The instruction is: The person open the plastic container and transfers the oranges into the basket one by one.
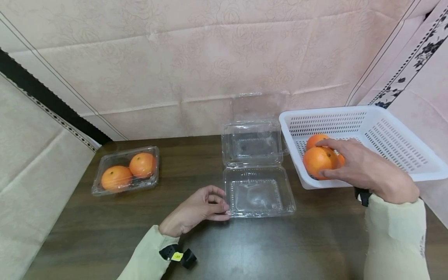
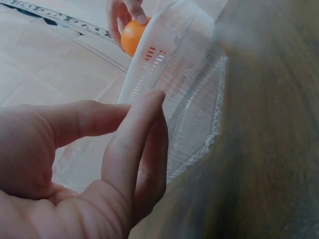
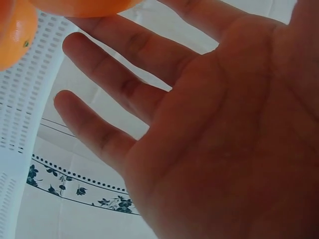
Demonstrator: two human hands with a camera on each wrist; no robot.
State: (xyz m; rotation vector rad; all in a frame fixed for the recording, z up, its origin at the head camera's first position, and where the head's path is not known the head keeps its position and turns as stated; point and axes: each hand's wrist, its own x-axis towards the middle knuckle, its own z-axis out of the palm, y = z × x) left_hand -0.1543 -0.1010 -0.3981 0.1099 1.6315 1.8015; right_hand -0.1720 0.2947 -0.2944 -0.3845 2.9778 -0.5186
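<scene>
At the basket's left end, my right hand (image 1: 364,163) holds an orange (image 1: 319,161) between thumb and fingers. In the right wrist view that orange (image 3: 87,6) shows at the top edge, by the fingers (image 3: 102,127). Two more oranges lie partly hidden behind it in the white basket (image 1: 395,146). My left hand (image 1: 201,210) pinches the front left corner of a clear plastic clamshell box (image 1: 259,194), which stands open with its lid (image 1: 252,144) folded back. The left wrist view shows thumb and finger meeting in front of the clear box (image 2: 199,114).
On the left of the dark wooden table (image 1: 203,167) stands a closed clear box (image 1: 156,182) with two oranges (image 1: 117,178) inside. A pale cloth (image 1: 175,70) hangs along the table's back edge. The basket stands close to the open box's right side.
</scene>
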